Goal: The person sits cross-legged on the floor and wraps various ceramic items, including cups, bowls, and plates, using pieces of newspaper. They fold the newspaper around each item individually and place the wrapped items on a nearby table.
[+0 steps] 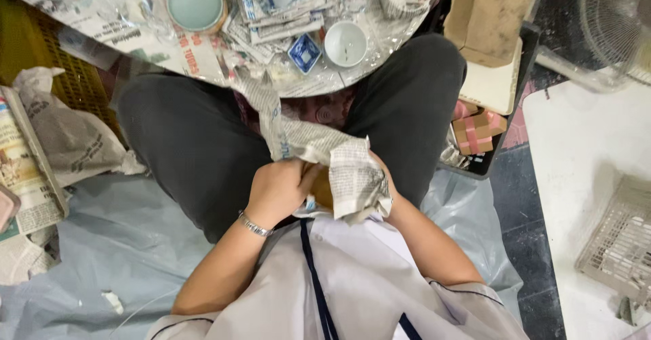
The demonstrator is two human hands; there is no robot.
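**Newspaper bundle in both my hands, low in my lap**

The pale plastic sheet (129, 245) spreads across the lower left of the frame under my dark-trousered legs (196, 143); at the top centre sits the round table (203, 58), covered with newsprint and clear wrapping; at the far right a white fan (614, 21) stands in the upper corner, and a pale wire basket (620, 241) lies below it; crumpled paper and a folded newspaper (27, 170) lie along the left edge; a brown cardboard piece (488, 14) rests at the upper right, with small pink-taped boxes (478, 131) just beneath it.

At the centre of the frame I hold a sheet of newspaper (352, 170), one strip of it running up to the table's edge; something brownish shows inside the wrap, too hidden to tell; my left hand (278, 191), a metal bracelet (254, 226) on the wrist, is clenched on the paper's left side; my right hand (383, 184) is mostly under the paper, gripping it from the right.

On the table: a pale green bowl (195, 4) upper left of centre; a white cup (345, 43); a small blue square dish (304, 53) just beside that cup.
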